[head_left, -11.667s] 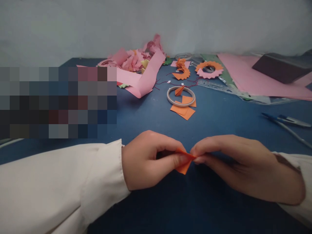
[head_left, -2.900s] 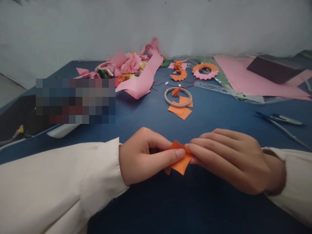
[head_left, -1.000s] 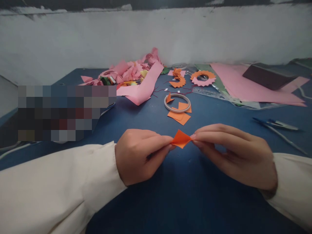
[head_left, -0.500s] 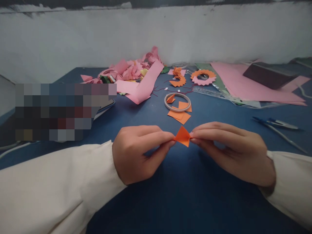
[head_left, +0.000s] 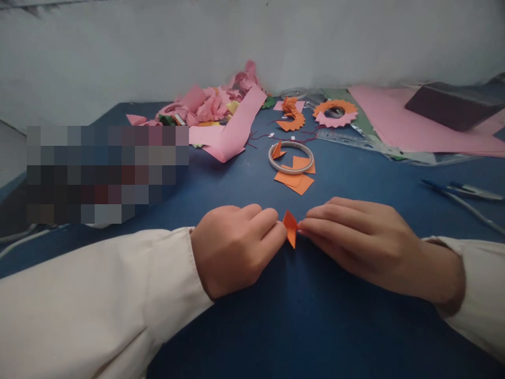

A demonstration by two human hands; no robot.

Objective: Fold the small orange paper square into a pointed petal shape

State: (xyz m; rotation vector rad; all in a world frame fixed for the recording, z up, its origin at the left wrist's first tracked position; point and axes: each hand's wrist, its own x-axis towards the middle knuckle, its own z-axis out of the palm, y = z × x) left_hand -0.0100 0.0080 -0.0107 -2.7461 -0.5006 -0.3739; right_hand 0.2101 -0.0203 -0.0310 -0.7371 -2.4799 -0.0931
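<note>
A small folded orange paper piece point(head_left: 291, 227) stands on edge between my two hands, low over the blue table point(head_left: 276, 326). My left hand point(head_left: 234, 248) is curled, and its fingertips pinch the paper's left side. From the right, my right hand point(head_left: 366, 241) pinches the other side with fingers drawn together. Both wrists rest on the table in cream sleeves.
Ahead lie a tape ring point(head_left: 291, 157) with orange paper squares point(head_left: 295, 180), a heap of pink paper scraps point(head_left: 221, 113), orange and pink zigzag rings point(head_left: 336, 112), a clear ruler point(head_left: 355, 139), pink sheets point(head_left: 414, 129), a dark box point(head_left: 453, 105) and scissors point(head_left: 461, 193) at right.
The orange piece has been pressed narrower between my fingertips, and both hands have come closer together and lower toward the table. The view has tipped down slightly.
</note>
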